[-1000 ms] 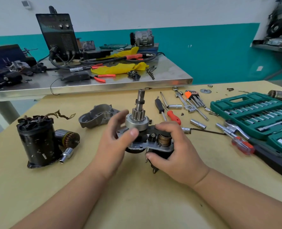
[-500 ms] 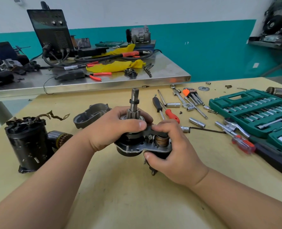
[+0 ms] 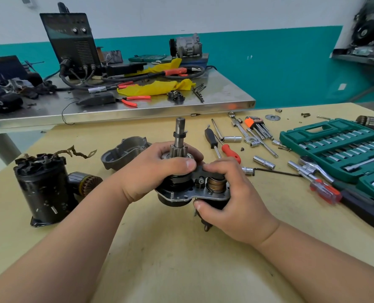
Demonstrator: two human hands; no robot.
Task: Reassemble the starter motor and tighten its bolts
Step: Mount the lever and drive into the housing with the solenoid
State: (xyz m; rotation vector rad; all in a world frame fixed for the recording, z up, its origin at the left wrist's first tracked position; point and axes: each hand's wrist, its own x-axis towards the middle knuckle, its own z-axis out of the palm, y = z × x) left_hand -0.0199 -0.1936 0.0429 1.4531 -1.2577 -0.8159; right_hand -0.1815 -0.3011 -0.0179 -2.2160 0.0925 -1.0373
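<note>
- Starter motor [image 3: 175, 194] is upright at the centre of the table [image 3: 181, 270], shaft toward 12 o'clock.
- Left hand [image 3: 147, 171] wraps curled fingers round its pinion end.
- Right hand [image 3: 234, 200], at its 3 o'clock, clamps the solenoid side.

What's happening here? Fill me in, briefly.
A person is mid-reassembly at the table. The left hand grips the pinion end of the starter drive assembly, its shaft upright; the right hand holds the solenoid side. The black motor housing and grey end cover sit apart, not yet fitted.
</note>
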